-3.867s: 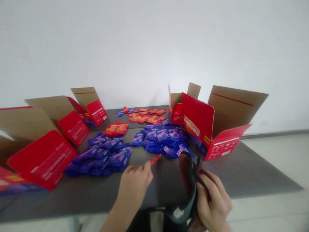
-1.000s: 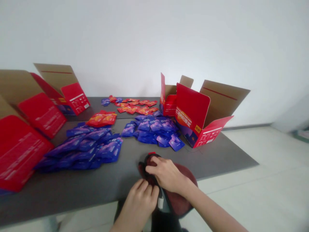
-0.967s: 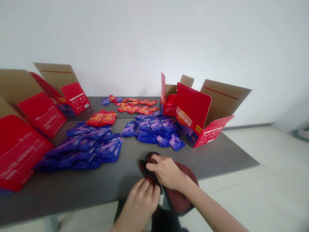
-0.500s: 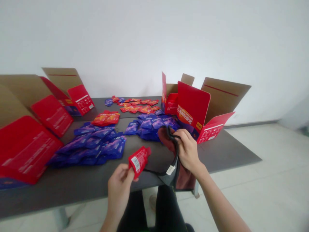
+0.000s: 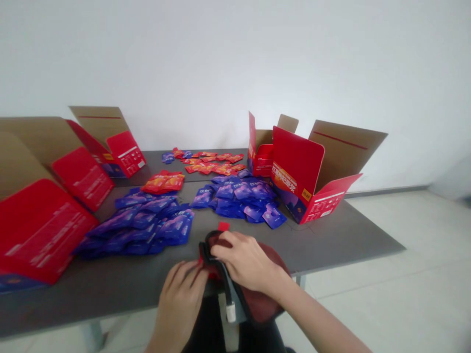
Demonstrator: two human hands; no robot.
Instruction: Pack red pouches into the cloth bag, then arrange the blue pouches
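I have the pale wall (image 5: 235, 63) across the back, cropped by the frame, and below it the grey counter (image 5: 360, 245), cut off at left. The near-left red carton (image 5: 40, 235) also runs out of frame and partly hides the middle-left carton (image 5: 84, 176); I can't see inside either. The front-right carton (image 5: 296, 169) stands open, covering much of the rear-right carton (image 5: 263, 159); the far-left carton (image 5: 127, 154) is open too. Two heaps of blue pouches (image 5: 147, 223) overlap too much for me to count.

Nearer, the maroon cloth (image 5: 263, 299) hangs over the counter's front edge, blurred. My right hand (image 5: 243, 260) has its grip closed on the cloth's dark-edged fold. My left hand (image 5: 184, 284) curls its fingers against the fold's left side; its fingertips are buried, so I can't tell whether that grip is closed. Between them sits the red pouch (image 5: 223, 226), mostly covered: one end pokes out beyond the fold. Lowest, the white tag (image 5: 231, 313) is unreadable.
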